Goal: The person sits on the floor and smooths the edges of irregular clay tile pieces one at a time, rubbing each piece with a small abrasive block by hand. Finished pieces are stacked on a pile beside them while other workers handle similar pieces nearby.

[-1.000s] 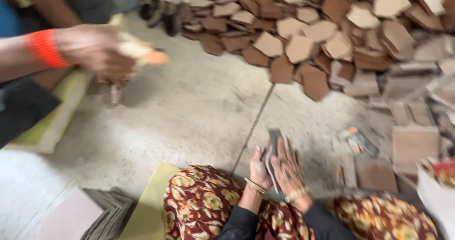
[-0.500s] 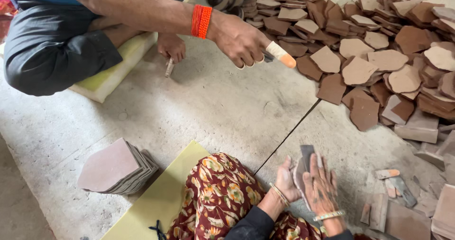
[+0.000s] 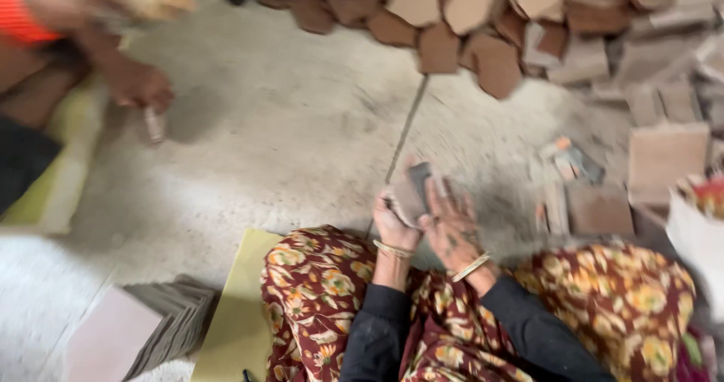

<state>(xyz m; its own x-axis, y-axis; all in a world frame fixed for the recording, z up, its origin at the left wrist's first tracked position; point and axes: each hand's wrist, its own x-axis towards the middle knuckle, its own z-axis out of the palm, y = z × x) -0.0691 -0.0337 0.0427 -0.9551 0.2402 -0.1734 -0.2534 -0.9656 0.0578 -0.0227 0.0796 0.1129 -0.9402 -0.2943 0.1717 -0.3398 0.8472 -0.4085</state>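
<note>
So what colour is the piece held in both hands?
Dusty pinkish-brown piece, one darker grey edge; head view.

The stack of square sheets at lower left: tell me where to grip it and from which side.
Judging by its pose, take the stack of square sheets by its right-hand edge, where the fanned layers show. Come from the right, thumb on the flat pinkish top, fingers under the layers, near the yellow mat.

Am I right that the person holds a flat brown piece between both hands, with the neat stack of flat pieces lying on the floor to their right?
Not quite: the head view shows the stack of flat pieces on the person's left. The left hand and right hand do hold a flat brown piece between them.
</note>
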